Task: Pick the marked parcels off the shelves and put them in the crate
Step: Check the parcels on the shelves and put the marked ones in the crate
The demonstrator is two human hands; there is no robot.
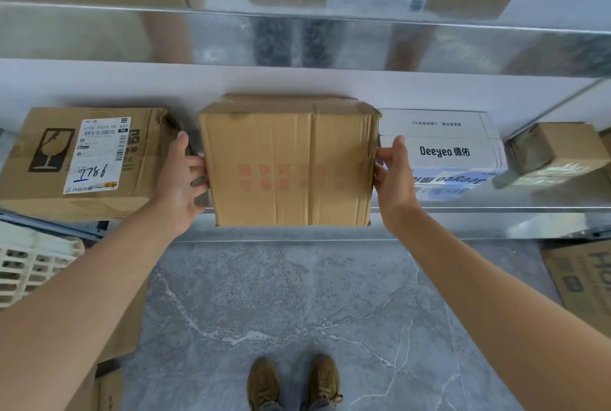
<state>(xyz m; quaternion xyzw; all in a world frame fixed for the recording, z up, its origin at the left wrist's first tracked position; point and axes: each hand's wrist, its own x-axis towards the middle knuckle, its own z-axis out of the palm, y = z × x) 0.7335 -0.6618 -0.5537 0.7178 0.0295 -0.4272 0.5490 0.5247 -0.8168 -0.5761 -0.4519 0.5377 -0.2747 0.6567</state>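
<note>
1. Galvanised steel shelf (463,212) runs across at 12 o'clock, above a grey marbled floor (297,295).
2. A plain brown parcel (291,162) is at centre, at the shelf's front edge, between a labelled box (82,156) at 9 o'clock and a white box (443,149) at 3 o'clock.
3. The left hand (180,186) and right hand (395,179) clamp its two sides, fingers curled on the card.
4. Step in hand, as I judge it: taking the parcel off. Next it needs drawing clear of both neighbours, then lowering to the slatted crate (33,265) at 8 o'clock.
</note>
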